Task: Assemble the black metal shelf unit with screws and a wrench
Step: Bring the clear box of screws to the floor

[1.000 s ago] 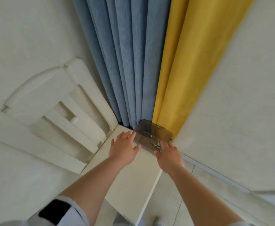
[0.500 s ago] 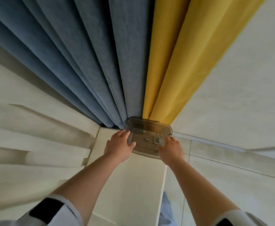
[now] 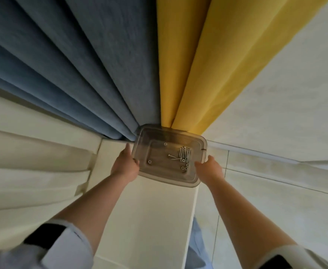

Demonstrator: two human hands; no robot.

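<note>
- A clear tray [image 3: 160,172] sits at the far end of a cream bench [image 3: 149,220], its far edge up against the curtains
- The left hand [image 3: 124,167] grips the tray's left rim, thumb curled over the edge and fingers [image 3: 127,150] reaching along the side
- The right hand [image 3: 209,169] grips the tray's right rim near its near corner, fingers wrapped onto the edge
- The two hands are apart, one on each side of the tray, both arms stretched forward with short white sleeves [image 3: 62,247] at the near edge of the view
- Screws [image 3: 184,153] lie in a loose bundle in the right half of the tray, side by side, with one or two lying crosswise just left of them
- A few nuts [image 3: 185,167] are scattered just near of the screws, one more [image 3: 149,161] lies at the tray's left, another [image 3: 165,144] toward the far side
- A blue curtain [image 3: 81,65] hangs at far left and a yellow curtain [image 3: 194,65] just right of it, both meeting behind the tray
- A pale chair [image 3: 33,162], blurred, stands left of the bench
- Tiled floor [image 3: 256,200] shows right of the bench, with a white wall [image 3: 285,103] beyond
- No shelf part or wrench shows in this view
</note>
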